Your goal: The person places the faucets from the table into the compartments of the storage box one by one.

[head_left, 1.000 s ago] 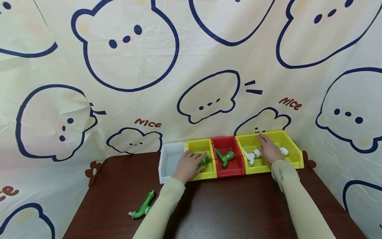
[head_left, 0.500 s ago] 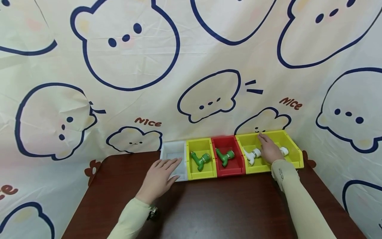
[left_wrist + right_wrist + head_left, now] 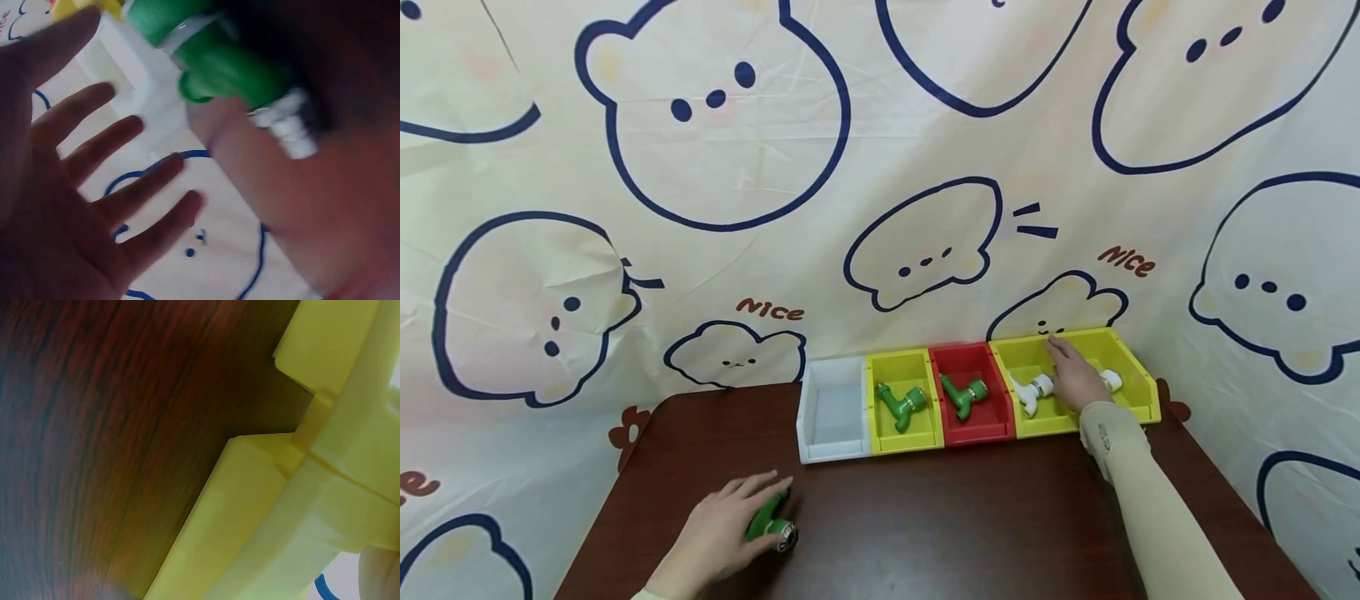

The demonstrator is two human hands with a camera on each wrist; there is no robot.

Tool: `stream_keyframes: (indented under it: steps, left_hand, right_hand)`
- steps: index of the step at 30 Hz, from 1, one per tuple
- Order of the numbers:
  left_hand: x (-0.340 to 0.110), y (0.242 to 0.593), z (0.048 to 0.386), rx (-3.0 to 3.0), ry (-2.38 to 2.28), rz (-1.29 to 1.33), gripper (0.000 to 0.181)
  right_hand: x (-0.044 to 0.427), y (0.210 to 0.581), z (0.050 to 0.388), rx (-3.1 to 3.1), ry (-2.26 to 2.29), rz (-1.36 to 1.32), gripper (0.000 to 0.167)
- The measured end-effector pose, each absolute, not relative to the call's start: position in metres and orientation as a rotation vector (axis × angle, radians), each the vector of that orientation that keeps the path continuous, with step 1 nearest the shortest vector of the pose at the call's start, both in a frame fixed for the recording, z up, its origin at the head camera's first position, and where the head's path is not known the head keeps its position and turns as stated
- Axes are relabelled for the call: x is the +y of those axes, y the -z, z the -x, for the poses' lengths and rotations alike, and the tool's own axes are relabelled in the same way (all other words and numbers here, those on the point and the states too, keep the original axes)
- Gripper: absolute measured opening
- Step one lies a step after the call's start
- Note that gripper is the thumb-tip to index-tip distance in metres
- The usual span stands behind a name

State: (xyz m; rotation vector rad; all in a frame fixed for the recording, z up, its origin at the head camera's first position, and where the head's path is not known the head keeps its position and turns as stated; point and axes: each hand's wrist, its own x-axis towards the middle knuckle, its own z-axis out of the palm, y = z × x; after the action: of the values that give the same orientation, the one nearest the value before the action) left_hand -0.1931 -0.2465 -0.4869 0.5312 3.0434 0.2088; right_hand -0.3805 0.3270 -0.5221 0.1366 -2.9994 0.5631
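My left hand (image 3: 715, 525) is over a green plastic faucet (image 3: 762, 518) lying on the table's left part. In the left wrist view its fingers (image 3: 119, 194) are spread and straight, and a gap shows between them and the faucet (image 3: 231, 69). My right hand (image 3: 1078, 379) rests over the yellow bin (image 3: 1138, 367) at the right end of the row, fingers reaching toward its back rim. A white faucet (image 3: 1032, 393) lies left of that hand; another white piece (image 3: 1111, 381) shows partly on its right. The right hand's underside is hidden.
Left of the right-hand bin stand a red bin (image 3: 1011, 429) with a green faucet (image 3: 964, 397), a yellow bin (image 3: 936, 437) with a green faucet (image 3: 902, 407), and a white bin (image 3: 835, 417). A patterned cloth (image 3: 925, 150) hangs behind the dark wooden table (image 3: 962, 517).
My left hand has left the yellow bin, where a green faucet now lies uncovered, and moved left and nearer to the loose green faucet on the table. The right hand has stayed in place.
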Motion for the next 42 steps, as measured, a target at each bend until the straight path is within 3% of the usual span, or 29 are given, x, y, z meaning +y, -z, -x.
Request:
stream_keyframes:
  steps: [3,10,20,42]
  left_hand:
    - [-0.254,0.497,0.188,2.954,-0.276,-0.444,0.068]
    - [-0.256,0.518,0.186,3.000,-0.227,-0.456,0.048]
    - [-0.255,0.519,0.187,3.056,-0.232,-0.540,0.034]
    - [-0.248,0.475,0.183,3.260,-0.367,-0.573,0.042]
  right_hand:
    - [0.328,0.521,0.380,-3.001,-0.566,-0.128,0.057]
    - [0.327,0.525,0.382,-2.987,-0.569,-0.144,0.056]
    - [0.328,0.526,0.384,-2.979,-0.561,-0.140,0.057]
    - [0.331,0.528,0.384,-2.984,-0.554,-0.157,0.057]
